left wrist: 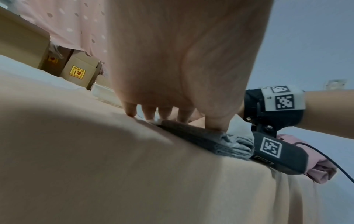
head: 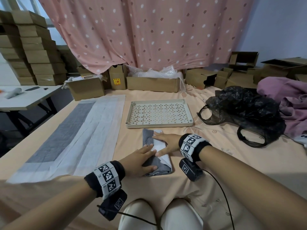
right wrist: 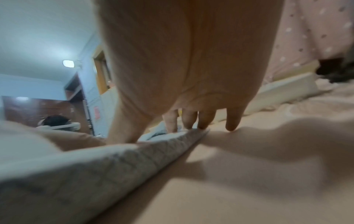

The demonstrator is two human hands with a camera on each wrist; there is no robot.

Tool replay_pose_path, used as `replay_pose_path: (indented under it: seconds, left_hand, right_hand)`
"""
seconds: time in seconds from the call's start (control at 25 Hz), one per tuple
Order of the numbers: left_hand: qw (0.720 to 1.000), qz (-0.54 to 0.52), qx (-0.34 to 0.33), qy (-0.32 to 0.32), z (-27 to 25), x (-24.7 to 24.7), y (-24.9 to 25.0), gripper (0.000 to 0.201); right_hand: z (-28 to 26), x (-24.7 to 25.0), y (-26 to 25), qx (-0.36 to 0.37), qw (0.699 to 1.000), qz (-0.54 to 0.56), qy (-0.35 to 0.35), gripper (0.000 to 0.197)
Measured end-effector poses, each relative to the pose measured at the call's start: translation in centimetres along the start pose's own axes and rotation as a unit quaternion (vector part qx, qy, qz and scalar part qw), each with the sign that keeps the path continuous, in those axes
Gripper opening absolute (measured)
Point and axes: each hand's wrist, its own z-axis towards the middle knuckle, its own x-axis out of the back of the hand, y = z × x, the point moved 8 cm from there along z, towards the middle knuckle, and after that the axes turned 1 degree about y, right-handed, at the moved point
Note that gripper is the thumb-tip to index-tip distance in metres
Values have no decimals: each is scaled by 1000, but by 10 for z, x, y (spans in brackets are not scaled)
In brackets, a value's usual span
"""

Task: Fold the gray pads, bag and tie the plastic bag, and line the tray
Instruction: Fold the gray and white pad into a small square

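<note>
A folded gray and white pad lies on the peach bedsheet just in front of the cream perforated tray. My left hand rests flat on its near left part, fingers straight. My right hand presses flat on its far right part, fingers spread. A second gray pad lies unfolded to the left. The black plastic bag sits crumpled at the right. In the right wrist view the folded pad's edge runs under my fingertips.
Cardboard boxes line the back under a pink dotted curtain. More boxes are stacked at the left beside a white table. Purple cloth lies at the far right. My knees are at the bed's near edge.
</note>
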Motion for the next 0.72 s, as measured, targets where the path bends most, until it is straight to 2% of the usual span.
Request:
replay_pose_path:
  seconds: [0.08, 0.16, 0.24, 0.36, 0.48, 0.6, 0.72]
  left_hand:
    - [1000, 7, -2, 4, 2, 3, 2, 75]
    - [1000, 3, 8, 2, 4, 8, 1, 61]
    - [1000, -6, 4, -4, 6, 16, -3, 47]
    - [1000, 6, -12, -13, 5, 29, -7, 50]
    - [999, 38, -28, 24, 4, 37, -5, 47]
    - [996, 62, -43, 52, 6, 36, -2, 39]
    - [995, 61, -55, 64, 9, 36, -4, 38]
  right_hand:
    - [-12, 2, -5, 1, 1000, -22, 9, 73]
    - [-28, 0, -9, 15, 1000, -18, 9, 51]
    - [-45, -4, -11, 26, 1000, -17, -2, 39]
    - [-59, -3, -5, 18, 1000, 8, 0, 41]
    - [-60, 4, -3, 32, 998, -19, 47, 40]
    - [-58, 7, -13, 54, 994, 52, 75, 47]
    - [-51, 1, -29, 78, 991, 95, 48, 49]
